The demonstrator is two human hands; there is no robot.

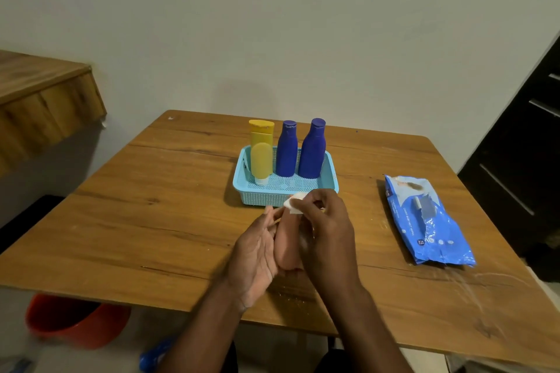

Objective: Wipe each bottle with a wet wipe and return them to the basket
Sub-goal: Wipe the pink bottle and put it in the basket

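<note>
The person's two forearms were bare from the bottom edge of the picture to the wrists, with no sleeve in sight. The left hand (257,251) and the right hand (328,230) were bare too, without glove, ring, watch or band that could be made out. Below the forearms, at the bottom edge, dark clothing showed at the lap, too dim to tell the garment.
</note>
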